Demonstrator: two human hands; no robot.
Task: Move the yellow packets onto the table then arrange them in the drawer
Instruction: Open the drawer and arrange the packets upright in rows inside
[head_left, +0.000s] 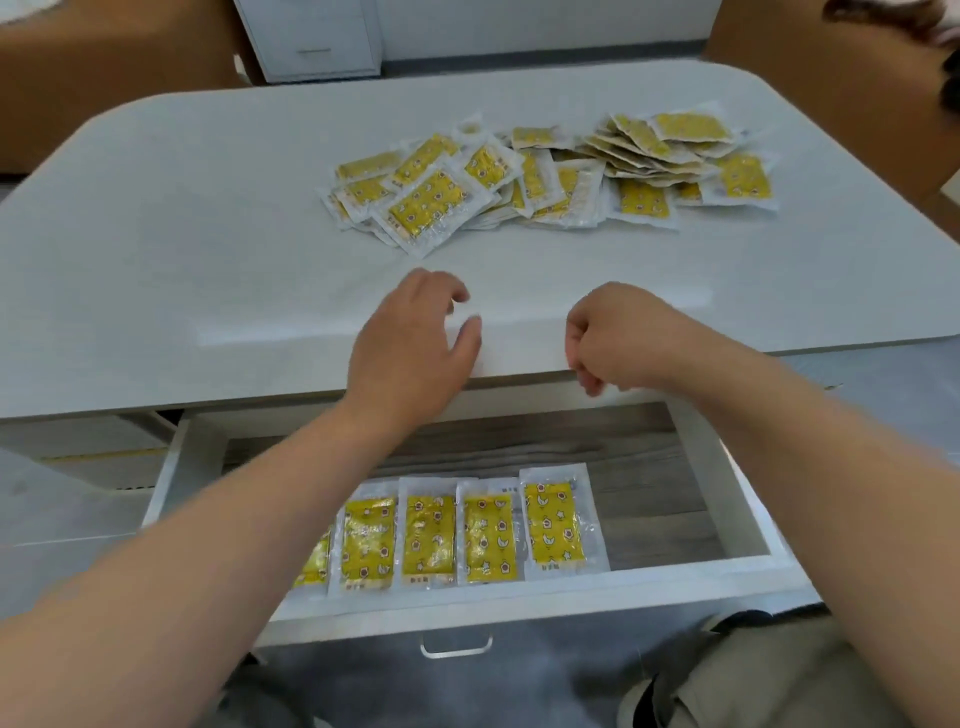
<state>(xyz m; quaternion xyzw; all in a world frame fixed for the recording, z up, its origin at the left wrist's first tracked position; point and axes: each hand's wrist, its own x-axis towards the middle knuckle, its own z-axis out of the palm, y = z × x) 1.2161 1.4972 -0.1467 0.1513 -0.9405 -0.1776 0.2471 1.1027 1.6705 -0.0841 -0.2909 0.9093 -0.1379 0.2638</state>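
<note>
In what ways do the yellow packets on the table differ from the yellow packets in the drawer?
The packets on the table lie in a loose, overlapping heap; the packets in the drawer lie in one neat row. The table packets point many ways; the drawer packets all point one way. Both are yellow with clear edges.

The left forearm (218, 545) and the right forearm (810, 467) are seen bare from wrist to the near edge of the view. The left hand (410, 353) and the right hand (618, 338) are likewise uncovered. At the near right, trousers (769, 680) of khaki-beige cloth are worn, creased in soft folds and edged with a dark fold on the left side. Whether the dark patch at their far edge is clothing cannot be told.
</note>
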